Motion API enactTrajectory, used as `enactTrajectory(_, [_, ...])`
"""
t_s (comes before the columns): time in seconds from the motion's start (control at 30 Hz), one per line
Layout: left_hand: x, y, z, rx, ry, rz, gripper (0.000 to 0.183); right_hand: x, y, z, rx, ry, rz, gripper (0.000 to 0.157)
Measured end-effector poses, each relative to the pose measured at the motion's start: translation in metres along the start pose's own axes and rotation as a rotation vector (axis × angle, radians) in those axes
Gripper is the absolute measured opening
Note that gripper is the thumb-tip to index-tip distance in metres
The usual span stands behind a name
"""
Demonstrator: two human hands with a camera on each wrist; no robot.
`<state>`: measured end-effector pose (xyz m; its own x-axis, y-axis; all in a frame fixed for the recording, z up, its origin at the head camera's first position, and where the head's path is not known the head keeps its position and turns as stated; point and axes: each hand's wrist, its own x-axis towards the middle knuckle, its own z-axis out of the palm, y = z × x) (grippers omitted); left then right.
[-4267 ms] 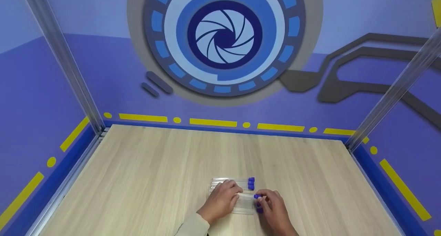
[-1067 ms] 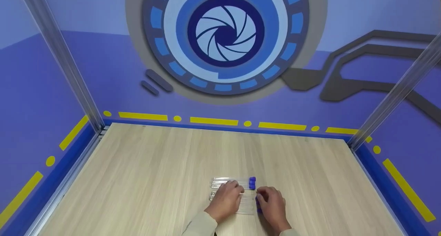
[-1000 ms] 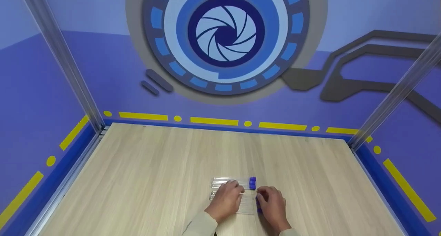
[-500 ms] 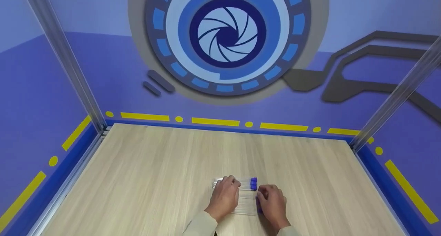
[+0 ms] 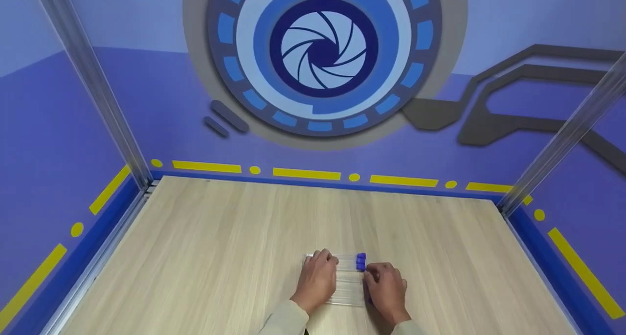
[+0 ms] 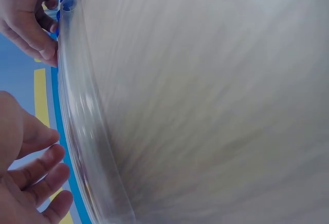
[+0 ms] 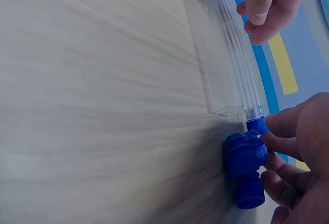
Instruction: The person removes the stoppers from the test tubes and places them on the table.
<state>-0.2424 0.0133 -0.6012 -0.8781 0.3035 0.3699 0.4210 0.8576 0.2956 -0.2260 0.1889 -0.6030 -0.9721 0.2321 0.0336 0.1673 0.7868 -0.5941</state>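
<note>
Fingers of left hand [image 5: 317,279] loosely bent over clear tubes [image 5: 349,292] on table [image 5: 234,237]; right hand [image 5: 387,288] at a blue cap [image 7: 256,125], grip unclear. Far ones capped; nearest uncapped (loose caps [image 7: 243,158] nearby), likely left to do.

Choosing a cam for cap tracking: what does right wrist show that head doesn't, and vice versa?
Only right wrist: the open rim of the nearest clear tube, and a clear look at the blue caps mostly hidden in head by the right hand.
Only head: sleeves, metal posts.
Both: clear tubes, both hands, table, yellow-marked wall.
</note>
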Motion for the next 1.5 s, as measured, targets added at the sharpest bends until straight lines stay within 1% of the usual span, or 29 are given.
enactTrajectory(0.13, [-0.0010,-0.0010,0.0013,0.010,0.024,0.017,0.009,0.0012,-0.0006,0.0011,-0.014,-0.003,0.005,0.020])
enactTrajectory(0.43, [-0.0012,-0.0024,0.0024,0.003,0.070,0.045,0.009,0.0053,-0.0024,0.0020,0.012,-0.018,0.023,0.021])
enactTrajectory(0.5, [-0.0009,-0.0019,0.0031,-0.001,0.062,0.039,0.009,0.0054,-0.0020,0.0025,0.015,-0.018,0.021,0.020])
enactTrajectory(0.7, [0.0001,0.0012,0.0021,-0.024,-0.011,0.002,0.012,0.0056,-0.0012,0.0051,0.016,-0.014,0.025,0.017])
enactTrajectory(0.93, [-0.0005,0.0000,0.0007,-0.034,-0.001,0.006,0.012,0.0056,-0.0009,0.0065,0.042,-0.007,0.049,0.010])
enactTrajectory(1.2, [-0.0022,0.0000,0.0020,-0.019,0.050,0.021,0.010,0.0047,-0.0003,0.0054,0.058,-0.025,0.059,0.004])
enactTrajectory(1.37, [-0.0008,0.0002,0.0013,-0.011,0.041,0.011,0.011,0.0045,0.0003,0.0028,0.103,-0.041,0.047,0.004])
enactTrajectory(1.5, [-0.0003,0.0003,0.0007,0.004,0.047,0.013,0.011,0.0038,0.0025,0.0019,0.209,-0.060,0.057,0.004])
